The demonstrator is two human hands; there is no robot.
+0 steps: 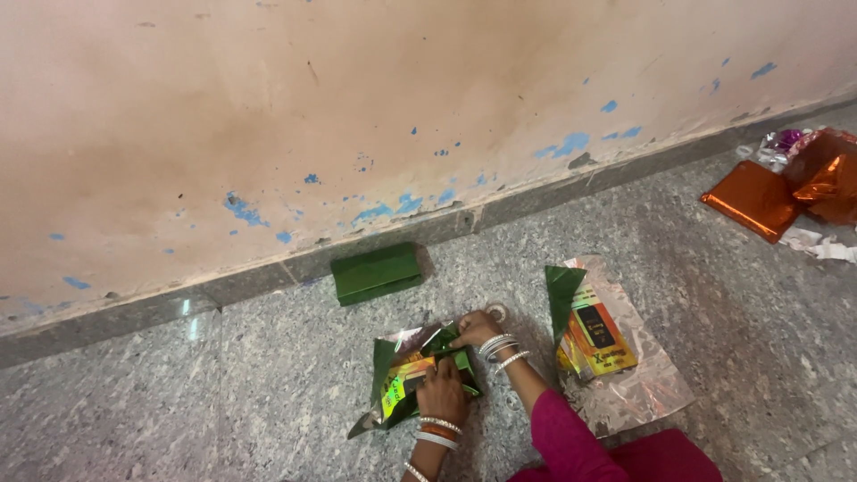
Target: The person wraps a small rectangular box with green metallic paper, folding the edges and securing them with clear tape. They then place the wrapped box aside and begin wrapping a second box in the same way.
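Note:
A yellow box [403, 382] lies on the floor, half covered by shiny green wrapping paper [384, 357]. My left hand [444, 391], with bangles at the wrist, presses down on the box and holds the paper over it. My right hand [476, 328], on a pink-sleeved arm, pinches a fold of the green paper at the box's far end. A small clear tape roll [496, 312] sits just beyond my right hand.
A box wrapped in green [377, 272] rests against the wall's base. To the right, another yellow box [596, 337] lies on a silvery sheet [647, 388] with a green flap folded up. At the far right are an orange wrapped packet [754, 198] and crumpled foil [826, 174].

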